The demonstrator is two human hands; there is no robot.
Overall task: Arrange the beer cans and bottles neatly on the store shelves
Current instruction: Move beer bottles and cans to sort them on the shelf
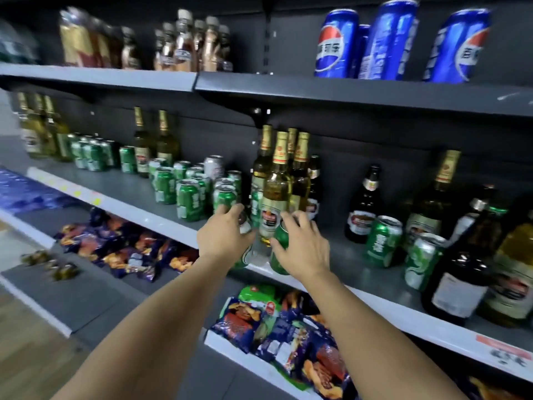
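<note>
Arms reach forward and upward from the bottom of the view to the front edge of the middle shelf (375, 272), forearms bare, backs of the hands facing the camera. The left hand (223, 235) has its fingers (230, 210) curled over the top and side of a can (245, 249) with a white and green body; the can sits at the shelf's front lip. The right hand (302, 246) wraps its fingers round a green can (280, 241) just beside it, thumb on the left side. Between and just behind the two hands stands a cluster of tall bottles (277, 183) with gold foil necks and red-banded labels; their lettering is too blurred to read. To the left stands a group of green cans (187, 194) with white characters I cannot make out. To the right are dark brown bottles (364, 206) with red oval labels and two more green cans (383, 241). On the top shelf stand blue Pepsi cans (336, 41), showing the red, white and blue globe and Chinese characters. Snack bags (288, 339) lie on the lower shelf.
</note>
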